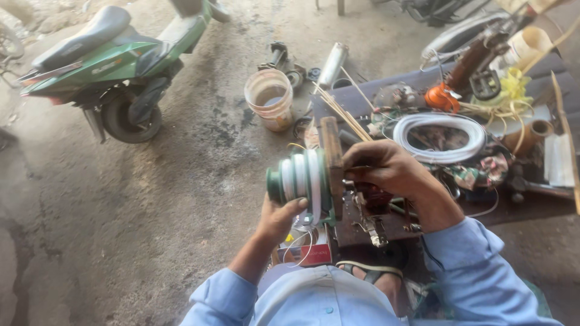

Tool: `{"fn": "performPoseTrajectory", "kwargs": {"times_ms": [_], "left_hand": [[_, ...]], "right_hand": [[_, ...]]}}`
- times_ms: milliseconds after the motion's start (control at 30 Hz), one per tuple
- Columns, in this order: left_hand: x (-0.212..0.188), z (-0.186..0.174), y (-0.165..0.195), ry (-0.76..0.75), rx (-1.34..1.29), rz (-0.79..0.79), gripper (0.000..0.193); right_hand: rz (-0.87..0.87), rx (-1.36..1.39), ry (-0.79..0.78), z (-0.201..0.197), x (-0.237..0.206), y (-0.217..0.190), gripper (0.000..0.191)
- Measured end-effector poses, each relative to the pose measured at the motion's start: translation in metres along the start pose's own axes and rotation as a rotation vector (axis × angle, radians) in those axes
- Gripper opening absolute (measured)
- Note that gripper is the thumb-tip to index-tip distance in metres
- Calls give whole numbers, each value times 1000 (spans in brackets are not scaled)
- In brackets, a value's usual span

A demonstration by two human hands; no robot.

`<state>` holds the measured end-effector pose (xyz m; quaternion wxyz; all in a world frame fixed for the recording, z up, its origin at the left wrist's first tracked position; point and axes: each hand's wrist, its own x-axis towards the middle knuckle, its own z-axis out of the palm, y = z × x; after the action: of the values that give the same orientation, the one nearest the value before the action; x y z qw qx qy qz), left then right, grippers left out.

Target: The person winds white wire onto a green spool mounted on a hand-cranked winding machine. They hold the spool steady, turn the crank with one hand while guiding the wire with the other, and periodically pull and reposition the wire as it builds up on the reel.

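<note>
Cupping the underside of a green stepped spool wound with white wire, the left hand has its thumb pressed to the lowest coil. The right hand is curled tight over the metal winding frame behind a wooden board that carries the spool. Just beyond lies a cluttered bench with a coil of white tubing. Further off on the concrete floor stand a plastic bucket and a green scooter.
</note>
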<state>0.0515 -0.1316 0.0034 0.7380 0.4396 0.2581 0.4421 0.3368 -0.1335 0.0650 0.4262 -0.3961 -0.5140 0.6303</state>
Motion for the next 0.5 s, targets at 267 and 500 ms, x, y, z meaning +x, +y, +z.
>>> {"fn": "performPoseTrajectory", "kwargs": {"times_ms": [267, 500], "left_hand": [[-1, -6, 0, -5, 4, -65, 56], [9, -17, 3, -101, 139, -3, 62]], "right_hand": [[-136, -53, 197, 19, -11, 16, 19], [-437, -509, 321, 51, -11, -14, 28]]}}
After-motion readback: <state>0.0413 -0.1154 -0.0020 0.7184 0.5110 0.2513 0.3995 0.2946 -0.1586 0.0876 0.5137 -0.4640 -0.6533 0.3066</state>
